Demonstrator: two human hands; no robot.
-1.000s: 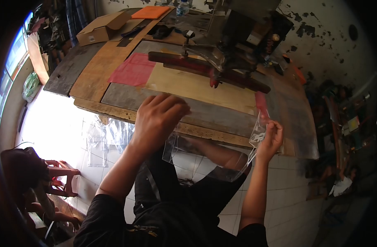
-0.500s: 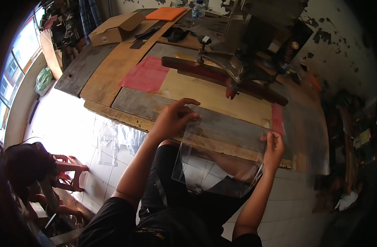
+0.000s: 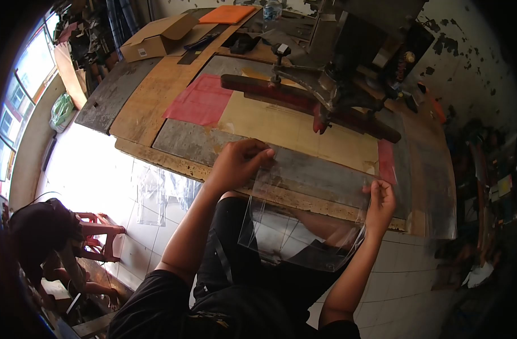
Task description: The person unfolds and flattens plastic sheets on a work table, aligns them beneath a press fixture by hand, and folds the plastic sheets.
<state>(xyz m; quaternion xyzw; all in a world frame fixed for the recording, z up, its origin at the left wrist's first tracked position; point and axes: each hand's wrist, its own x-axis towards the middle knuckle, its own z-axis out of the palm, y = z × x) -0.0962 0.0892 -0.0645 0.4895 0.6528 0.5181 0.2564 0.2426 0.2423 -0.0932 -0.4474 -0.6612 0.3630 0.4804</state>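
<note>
While pinching the top L corner of a clear, floppy rectangular plastic pc [image 3: 298, 229] w/ the L hand [image 3: 237, 164], also nipping its top R corner w/ the R hand [image 3: 381, 204]. Thumb-to-forefinger at the L, clamped tight on the film; thumb-to-fingers at the R, same deal. Hanging b/w & below both sets of fingertips, creased, in front of the worn table edge [image 3: 176, 164] & over black-clad legs [image 3: 230, 243]. Can't tell if bag or single sheet.

Just beyond the L fingertips, spotting a flat cream rectangular sheet [image 3: 278, 125]; farther past it, a long dark-red-and-black bar [image 3: 303, 103] under a dark boxy machine [image 3: 363, 56]. Up-L of the L fingers, a pinkish-red rectangular patch [image 3: 199, 100], then, well beyond, a brown cardboard box [image 3: 157, 39] & a flat orange slab [image 3: 228, 14]. Just past the R fingers, a small pink strip [image 3: 386, 161]. Lower L of the L fingers, more clear plastic sheets [image 3: 152, 195], hanging. Well L of those, a bent-over person [image 3: 49, 237] nr a red stool [image 3: 100, 237].
</note>
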